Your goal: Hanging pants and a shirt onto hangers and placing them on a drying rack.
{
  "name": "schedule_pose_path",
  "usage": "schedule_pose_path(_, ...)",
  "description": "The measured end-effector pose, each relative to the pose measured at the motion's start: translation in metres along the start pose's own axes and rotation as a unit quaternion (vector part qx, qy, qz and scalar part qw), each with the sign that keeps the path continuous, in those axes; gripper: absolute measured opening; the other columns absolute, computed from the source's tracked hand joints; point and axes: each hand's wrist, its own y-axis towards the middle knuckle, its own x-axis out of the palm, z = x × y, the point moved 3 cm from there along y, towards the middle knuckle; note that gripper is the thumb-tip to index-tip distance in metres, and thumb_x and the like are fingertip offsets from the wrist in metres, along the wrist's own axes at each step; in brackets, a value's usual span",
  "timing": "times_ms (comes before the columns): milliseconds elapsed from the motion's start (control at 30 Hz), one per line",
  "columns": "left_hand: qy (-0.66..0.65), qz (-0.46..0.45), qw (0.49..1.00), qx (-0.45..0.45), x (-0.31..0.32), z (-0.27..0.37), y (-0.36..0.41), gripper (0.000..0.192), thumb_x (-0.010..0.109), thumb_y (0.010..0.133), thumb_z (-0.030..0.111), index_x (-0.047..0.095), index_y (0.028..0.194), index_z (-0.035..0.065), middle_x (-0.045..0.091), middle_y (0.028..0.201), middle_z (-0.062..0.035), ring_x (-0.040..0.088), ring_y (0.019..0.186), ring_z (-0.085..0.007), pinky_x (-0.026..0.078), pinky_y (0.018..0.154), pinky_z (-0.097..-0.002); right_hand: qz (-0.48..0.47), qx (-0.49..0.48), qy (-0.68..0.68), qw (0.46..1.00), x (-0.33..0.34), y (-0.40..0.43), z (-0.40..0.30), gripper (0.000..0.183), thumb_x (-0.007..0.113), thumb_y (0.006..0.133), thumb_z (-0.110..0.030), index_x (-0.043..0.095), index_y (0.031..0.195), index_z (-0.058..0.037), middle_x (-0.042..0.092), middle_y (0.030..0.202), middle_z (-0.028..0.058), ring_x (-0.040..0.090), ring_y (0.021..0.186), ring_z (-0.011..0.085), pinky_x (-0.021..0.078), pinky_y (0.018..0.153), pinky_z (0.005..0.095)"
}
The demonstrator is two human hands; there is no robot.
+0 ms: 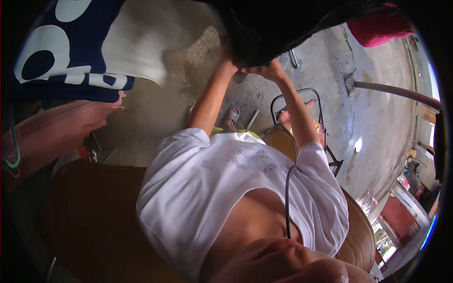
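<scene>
A piece of black cloth, probably a garment, hangs in front of me at the top of the view. Both my arms reach up to its lower edge. My right hand grips that edge, fingers pointing left along it. My left hand meets the same edge just to the left; its fingers are mostly hidden behind the dark fabric, so their hold cannot be made out. The upper part of the cloth runs out of view.
Navy and white patterned cloth hangs at upper left, above a pinkish cloth near a green hanger. Pink cloth hangs at upper right. A tube-framed folding chair stands on the concrete floor. A pole crosses the right side.
</scene>
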Motion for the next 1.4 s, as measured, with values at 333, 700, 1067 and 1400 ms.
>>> schedule_pose_path(333, 0.143, -0.029, 0.988, -0.054, -0.077, 0.014, -0.083, 0.064, 0.054, 0.087, 0.054, 0.042, 0.132, 0.0112, 0.047, 0.131, -0.0133, 0.045, 0.122, -0.0237, 0.044, 0.094, -0.0455, 0.254, 0.010, 0.176, 0.951, 0.029, 0.024, 0.001, 0.052, 0.080, 0.065, -0.019, 0.061, 0.109, 0.0007, 0.065, 0.104, 0.0119, 0.062, 0.093, 0.0272, 0.0493, 0.084, 0.0353)
schedule_pose_path(700, 0.335, -0.161, 0.924, 0.085, -0.165, -0.060, -0.009, 0.051, 0.039, 0.091, 0.036, 0.044, 0.130, 0.0046, 0.050, 0.129, -0.0105, 0.047, 0.119, -0.0254, 0.037, 0.101, -0.0409, 0.152, 0.109, 0.670, 0.718, 0.065, -0.015, -0.063, 0.032, 0.061, 0.077, -0.003, 0.058, 0.109, -0.0010, 0.062, 0.108, 0.0126, 0.060, 0.100, 0.0271, 0.0467, 0.093, 0.0402)
schedule_pose_path(1067, 0.069, -0.118, 0.990, 0.032, -0.084, 0.001, -0.080, 0.025, 0.046, 0.092, 0.016, 0.056, 0.110, 0.0036, 0.060, 0.106, -0.0078, 0.059, 0.098, -0.0175, 0.047, 0.088, -0.0286, 0.183, 0.091, 0.397, 0.895, 0.057, 0.005, 0.030, 0.038, 0.061, 0.079, -0.014, 0.055, 0.115, -0.0026, 0.060, 0.112, 0.0117, 0.058, 0.104, 0.0223, 0.0439, 0.094, 0.0350)
schedule_pose_path(1400, 0.017, -0.131, 0.982, -0.131, -0.105, -0.022, -0.046, 0.033, 0.032, 0.099, 0.017, 0.047, 0.124, 0.0027, 0.053, 0.118, -0.0024, 0.050, 0.110, -0.0116, 0.039, 0.098, -0.0271, 0.154, 0.082, 0.591, 0.787, 0.056, -0.008, -0.047, 0.026, 0.055, 0.081, -0.017, 0.062, 0.101, -0.0013, 0.065, 0.102, 0.0129, 0.061, 0.096, 0.0242, 0.0455, 0.093, 0.0354)
